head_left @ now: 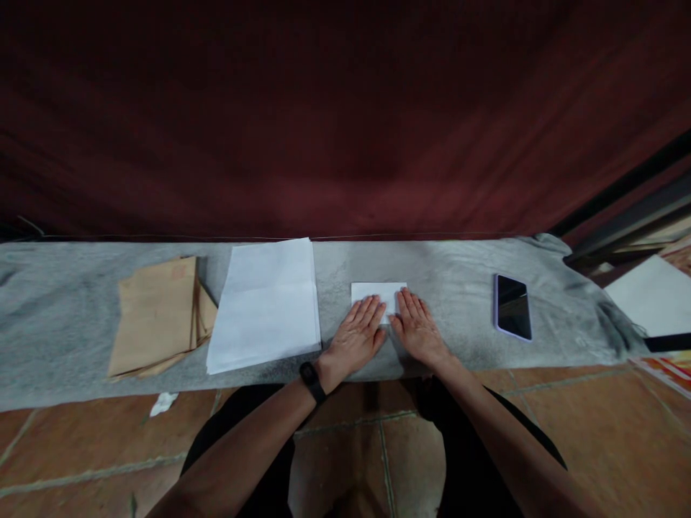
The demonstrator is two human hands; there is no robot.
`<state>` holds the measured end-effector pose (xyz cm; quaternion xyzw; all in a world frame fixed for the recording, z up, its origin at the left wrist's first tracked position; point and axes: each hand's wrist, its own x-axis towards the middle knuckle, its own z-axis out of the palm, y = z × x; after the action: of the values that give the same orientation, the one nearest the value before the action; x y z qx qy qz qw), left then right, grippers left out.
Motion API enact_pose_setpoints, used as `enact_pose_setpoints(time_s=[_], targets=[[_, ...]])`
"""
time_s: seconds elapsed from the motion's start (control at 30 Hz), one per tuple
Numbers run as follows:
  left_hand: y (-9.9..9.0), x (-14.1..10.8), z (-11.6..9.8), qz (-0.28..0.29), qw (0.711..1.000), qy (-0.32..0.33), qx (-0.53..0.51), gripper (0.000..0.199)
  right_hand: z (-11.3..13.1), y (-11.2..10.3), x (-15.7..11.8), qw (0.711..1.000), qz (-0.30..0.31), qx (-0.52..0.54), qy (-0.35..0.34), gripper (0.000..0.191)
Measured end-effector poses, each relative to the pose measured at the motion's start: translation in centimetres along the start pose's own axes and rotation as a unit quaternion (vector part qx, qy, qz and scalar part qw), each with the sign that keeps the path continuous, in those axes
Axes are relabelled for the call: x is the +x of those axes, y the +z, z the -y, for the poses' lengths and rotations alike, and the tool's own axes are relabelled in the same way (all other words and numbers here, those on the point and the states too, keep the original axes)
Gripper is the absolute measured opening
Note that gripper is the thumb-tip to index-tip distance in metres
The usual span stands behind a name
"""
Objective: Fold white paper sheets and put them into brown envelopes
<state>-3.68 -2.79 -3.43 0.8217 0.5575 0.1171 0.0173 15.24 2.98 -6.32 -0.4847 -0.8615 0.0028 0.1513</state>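
A: Which step do we log?
B: Pressing flat, we judge. The small white paper [389,298] lies on the cloth-covered worktop [458,288], to the right of the paper stack [264,306] and apart from it.
A: State of our grip?
B: Our left hand [357,337] and right hand [419,327] are palm down, fingers straight and nearly side by side, pinching nothing. They cover the paper's lower corners.
A: What does the next move call for?
B: In our judgement, even pressure toward both short ends, then a straight lift to avoid skidding.
A: Orientation?
B: Long axis appears to run left to right, pointing toward the stack at one end. We see no print, so cannot tell which way it faces.
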Motion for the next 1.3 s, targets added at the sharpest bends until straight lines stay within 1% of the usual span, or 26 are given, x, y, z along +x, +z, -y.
enact_pose_setpoints(time_s=[0.3, 0.53, 0.7, 0.77, 0.83, 0.97, 1.03, 1.13, 1.3], targets=[[-0.2, -0.2, 0.2, 0.001, 1.0, -0.019, -0.001, 0.06, -0.9, -0.4, -0.1, 1.0, 0.012, -0.009, 0.001, 0.066], [-0.1, -0.7, 0.8, -0.015, 0.998, -0.058, 0.009, 0.061, -1.2, -0.7, -0.1, 1.0, 0.02, -0.006, 0.005, 0.065], [-0.8, 0.6, 0.7, -0.017, 0.997, -0.074, 0.017, 0.057, -1.2, -1.6, 0.8, 0.999, 0.032, 0.004, 0.02, 0.06], [-0.9, 1.4, 0.4, -0.027, 0.997, -0.072, 0.014, 0.056, -0.9, -2.0, 1.4, 0.999, 0.031, 0.013, 0.025, 0.058], [-0.7, 2.2, 0.2, -0.033, 0.997, -0.065, 0.01, 0.056, -0.2, -2.2, 2.1, 0.999, 0.031, 0.03, 0.016, 0.057], [0.5, 3.3, 0.2, -0.027, 0.997, -0.071, 0.006, 0.057, 1.3, -1.8, 3.0, 0.996, 0.05, 0.064, -0.034, 0.056], [1.0, 3.5, 0.3, -0.022, 0.997, -0.077, 0.004, 0.056, 1.8, -1.3, 3.2, 0.995, 0.054, 0.065, -0.045, 0.056], [1.4, 3.6, 0.7, -0.014, 0.997, -0.079, 0.006, 0.057, 1.8, -0.8, 3.3, 0.997, 0.043, 0.053, -0.044, 0.056], [1.1, 3.2, 1.3, -0.019, 0.995, -0.098, 0.024, 0.057, 1.2, -0.4, 3.1, 0.999, 0.024, 0.015, -0.025, 0.056]])
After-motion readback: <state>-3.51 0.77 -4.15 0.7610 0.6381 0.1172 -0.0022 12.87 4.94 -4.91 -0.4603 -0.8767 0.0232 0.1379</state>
